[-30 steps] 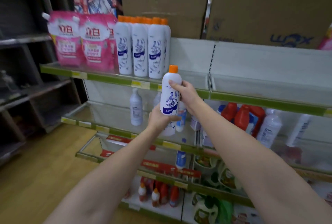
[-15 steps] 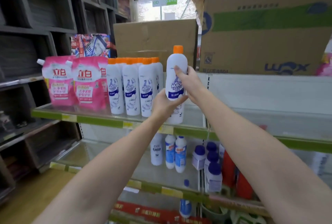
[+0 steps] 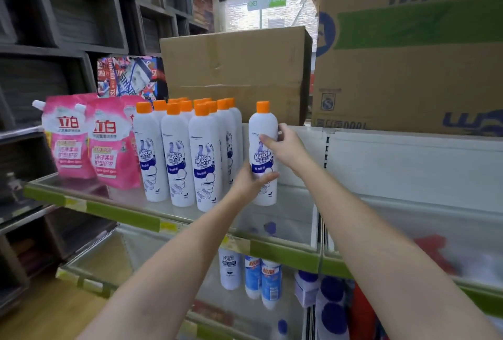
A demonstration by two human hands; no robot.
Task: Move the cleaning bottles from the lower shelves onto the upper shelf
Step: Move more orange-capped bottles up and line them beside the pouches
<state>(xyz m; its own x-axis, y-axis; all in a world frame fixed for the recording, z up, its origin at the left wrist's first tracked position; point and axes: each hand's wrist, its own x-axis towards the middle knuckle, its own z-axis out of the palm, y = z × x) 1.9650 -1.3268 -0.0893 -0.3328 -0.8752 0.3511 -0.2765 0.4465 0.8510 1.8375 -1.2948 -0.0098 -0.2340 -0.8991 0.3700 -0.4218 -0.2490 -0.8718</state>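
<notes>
I have both hands on 1 white bottle point(image 3: 263, 154) with an orange cap, centre of the frame, upright on the upper shelf point(image 3: 122, 210) or just touching down; I cannot tell whether its base bears fully on the clear shelf plate. Left hand point(image 3: 251, 180) wraps the lower body, thumb across the front of the label; right hand point(image 3: 288, 149) curls round the upper right side, fingers on the label. The bottle stands a small gap to the right of the group of matching bottles point(image 3: 187, 154), which fills the shelf to centre left. Risks as I judge them: the bottle is tall and narrow, so letting go before the base sits flat could tip it. My left wrist sits close to the nearest bottle of the group, so a careless pull-back could knock that one and set off the row. The shelf front shows only a low green edge, no real guard. More bottles point(image 3: 261, 279) wait on the lower shelf, bottom centre.
</notes>
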